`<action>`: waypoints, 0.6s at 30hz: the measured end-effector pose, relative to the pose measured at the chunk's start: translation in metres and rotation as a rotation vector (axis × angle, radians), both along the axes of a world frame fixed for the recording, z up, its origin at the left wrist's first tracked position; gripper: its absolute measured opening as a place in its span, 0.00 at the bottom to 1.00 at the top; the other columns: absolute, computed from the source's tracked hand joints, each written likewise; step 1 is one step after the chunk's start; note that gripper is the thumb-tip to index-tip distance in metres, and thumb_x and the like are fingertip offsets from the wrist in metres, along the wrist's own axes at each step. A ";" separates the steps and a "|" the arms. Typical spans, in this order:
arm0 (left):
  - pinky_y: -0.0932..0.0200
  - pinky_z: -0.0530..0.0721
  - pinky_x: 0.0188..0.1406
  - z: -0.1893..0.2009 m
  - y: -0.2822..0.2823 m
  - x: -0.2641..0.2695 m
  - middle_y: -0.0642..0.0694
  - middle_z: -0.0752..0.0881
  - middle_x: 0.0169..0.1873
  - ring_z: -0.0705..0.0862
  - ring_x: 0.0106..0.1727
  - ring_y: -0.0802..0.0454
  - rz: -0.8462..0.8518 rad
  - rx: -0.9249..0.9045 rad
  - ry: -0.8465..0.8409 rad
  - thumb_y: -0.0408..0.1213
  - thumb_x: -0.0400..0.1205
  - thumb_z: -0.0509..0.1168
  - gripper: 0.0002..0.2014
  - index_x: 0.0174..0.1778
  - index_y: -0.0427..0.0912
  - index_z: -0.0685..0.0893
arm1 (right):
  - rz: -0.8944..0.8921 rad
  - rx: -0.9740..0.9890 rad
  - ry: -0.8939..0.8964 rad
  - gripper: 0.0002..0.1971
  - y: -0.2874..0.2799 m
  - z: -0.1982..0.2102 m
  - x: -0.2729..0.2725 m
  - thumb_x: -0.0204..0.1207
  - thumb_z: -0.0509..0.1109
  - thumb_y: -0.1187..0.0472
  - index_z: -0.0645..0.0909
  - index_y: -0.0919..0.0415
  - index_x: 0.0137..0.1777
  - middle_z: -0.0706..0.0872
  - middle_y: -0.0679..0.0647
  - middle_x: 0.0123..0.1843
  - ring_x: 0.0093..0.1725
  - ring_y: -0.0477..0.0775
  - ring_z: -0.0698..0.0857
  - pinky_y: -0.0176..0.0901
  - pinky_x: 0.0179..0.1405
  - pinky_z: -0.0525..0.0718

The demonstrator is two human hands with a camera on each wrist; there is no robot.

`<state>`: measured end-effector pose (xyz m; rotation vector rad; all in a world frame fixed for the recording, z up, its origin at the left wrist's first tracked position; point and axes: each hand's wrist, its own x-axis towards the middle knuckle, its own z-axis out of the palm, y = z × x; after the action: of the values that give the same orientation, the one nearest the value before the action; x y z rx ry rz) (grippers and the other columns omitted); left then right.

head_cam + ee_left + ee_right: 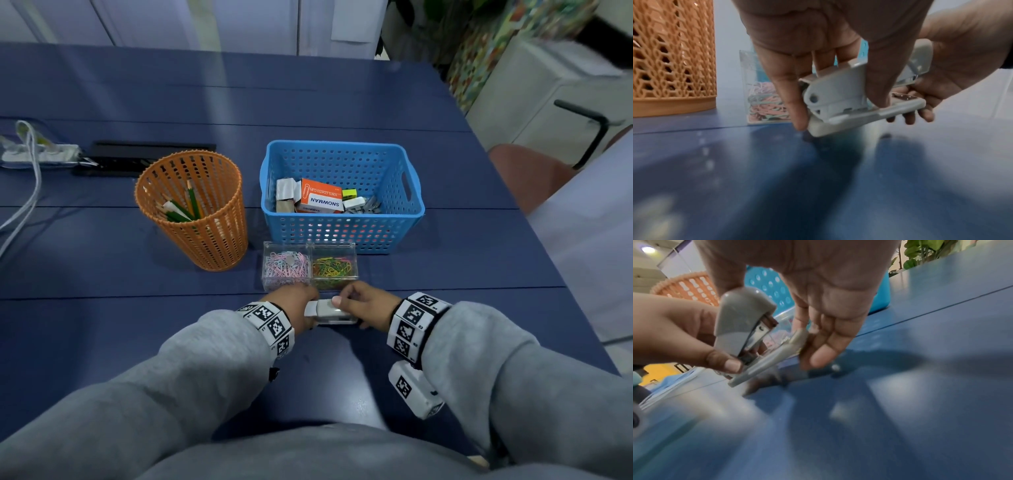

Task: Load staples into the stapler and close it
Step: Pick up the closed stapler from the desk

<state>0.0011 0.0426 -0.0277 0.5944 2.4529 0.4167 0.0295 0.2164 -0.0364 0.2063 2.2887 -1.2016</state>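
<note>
Stapler (329, 311) in both hands, held just above the blue table (137, 325), right in front of the clear paper-clip box (309, 265). We see the left hand (297, 305) pinching the hinge end, thumb on one side and fingers on the other. The right hand (365, 306) grips the front end, thumb on the grey top cover, fingers curled under the base. That cover is lifted a little off the base, metal showing in the gap. Farther back stand the orange pencil cup (195, 212) and the blue basket (342, 195).
</note>
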 end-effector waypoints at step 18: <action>0.53 0.81 0.62 0.083 -0.015 -0.024 0.52 0.86 0.53 0.83 0.56 0.52 0.239 0.426 0.274 0.40 0.70 0.74 0.19 0.56 0.51 0.79 | -0.061 -0.230 0.244 0.06 0.015 0.104 -0.046 0.71 0.72 0.55 0.83 0.54 0.35 0.84 0.53 0.32 0.27 0.46 0.82 0.32 0.26 0.83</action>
<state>-0.0233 0.0274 0.0555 0.5578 2.7252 1.0331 -0.0162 0.2316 0.0674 0.0455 2.3353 -1.5842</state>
